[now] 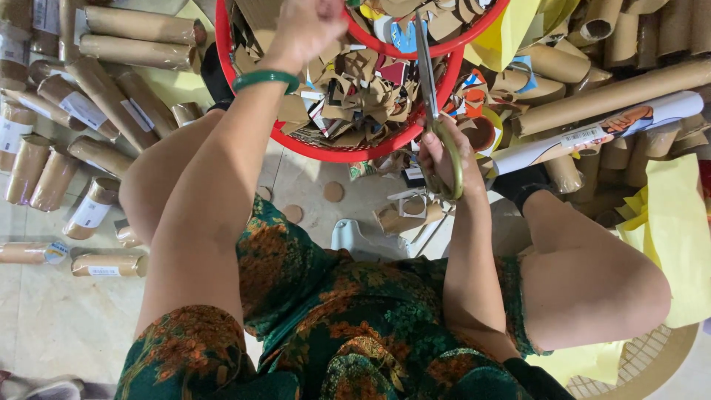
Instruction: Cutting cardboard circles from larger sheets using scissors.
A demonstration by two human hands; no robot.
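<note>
My right hand (443, 159) grips a pair of scissors (428, 81) by its yellow-green handles, with the long blades pointing up over a red plastic basket (333, 152). The basket is full of cut cardboard scraps (355, 89). My left hand (309, 28), with a green bangle (265, 77) on the wrist, reaches into the basket at the top edge of the view. Its fingers are curled, and whatever they hold is cut off by the frame. I sit low with both knees spread around the basket, wearing a green floral dress.
Brown cardboard tubes (89, 111) lie piled on the tiled floor at left, with more at the upper right. A long printed white roll (600, 130) slants at right, beside yellow paper sheets (678, 230). Small cardboard discs (333, 192) lie on the floor. A woven basket rim (652, 363) shows at bottom right.
</note>
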